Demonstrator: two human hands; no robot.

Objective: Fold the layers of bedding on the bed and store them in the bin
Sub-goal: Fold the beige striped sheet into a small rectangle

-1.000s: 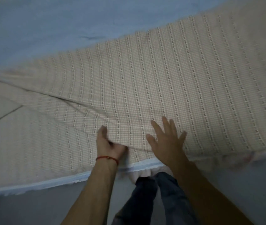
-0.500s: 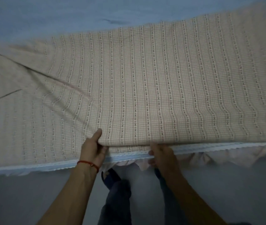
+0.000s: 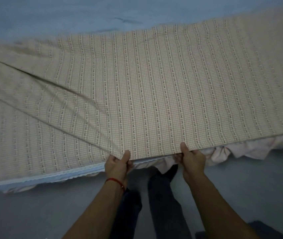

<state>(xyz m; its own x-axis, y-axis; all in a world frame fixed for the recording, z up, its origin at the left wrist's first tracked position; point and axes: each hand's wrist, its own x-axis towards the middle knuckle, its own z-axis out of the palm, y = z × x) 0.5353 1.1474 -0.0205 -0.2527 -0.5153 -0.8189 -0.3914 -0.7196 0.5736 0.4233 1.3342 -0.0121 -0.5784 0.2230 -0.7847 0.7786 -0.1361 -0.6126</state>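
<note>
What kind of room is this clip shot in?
Most likely a bedroom: a beige checked bedsheet spread over a bed with a pale blue sheet beneath, a pink ruffled bed skirt hanging to a grey floor.

Home bedroom. A bed (image 3: 33, 180) fills the view, spread with a checked beige sheet (image 3: 154, 92); a blue sheet (image 3: 68, 14) shows at the bed's far side, a pink frill (image 3: 251, 149) hangs off its near edge, and grey floor (image 3: 33, 213) lies below.
</note>
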